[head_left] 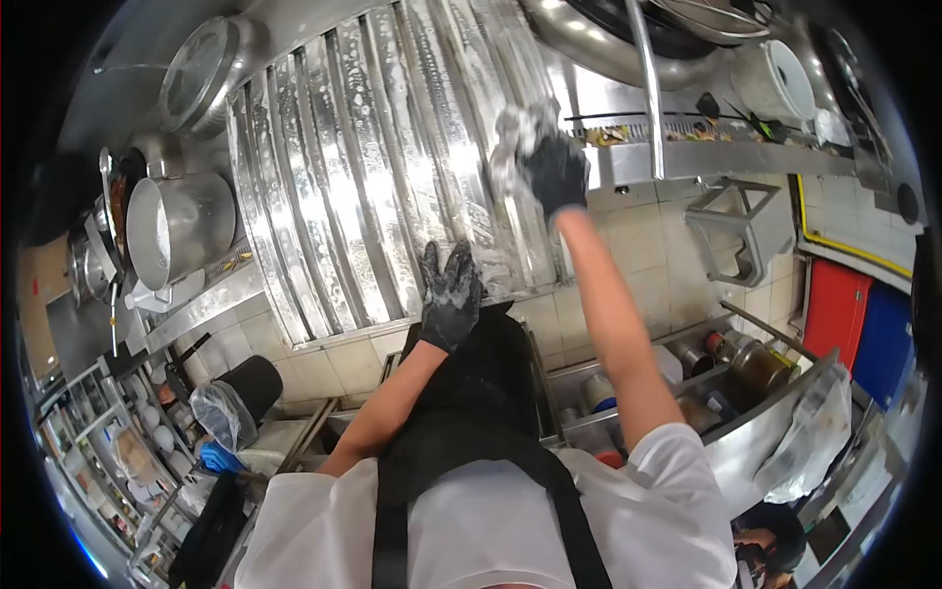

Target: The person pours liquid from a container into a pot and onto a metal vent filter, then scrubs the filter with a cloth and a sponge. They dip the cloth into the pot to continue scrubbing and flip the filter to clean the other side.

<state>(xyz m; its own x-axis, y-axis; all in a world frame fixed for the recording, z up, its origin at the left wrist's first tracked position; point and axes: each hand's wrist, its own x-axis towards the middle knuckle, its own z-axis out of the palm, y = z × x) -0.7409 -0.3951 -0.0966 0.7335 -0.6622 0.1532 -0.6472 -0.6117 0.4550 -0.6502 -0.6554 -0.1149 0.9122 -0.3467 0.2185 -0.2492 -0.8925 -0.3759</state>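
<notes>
Lengthwise, the ridges of a soapy metal panel [339,167] run away from the wearer — right gloved hand [555,175] clasping a sudsy pad [512,147] along its right side, left gloved hand [451,299] spread, grasping nothing visible, at the near edge.

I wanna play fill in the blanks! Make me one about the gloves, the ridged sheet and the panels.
The left hand and right hand wear gloves coloured ____.
The hand nearer the shirt is the ____ one.
The ridged sheet is made of ____.
Beside the red panel is a ____ panel.

Missing words: black; left; metal; blue.
</notes>
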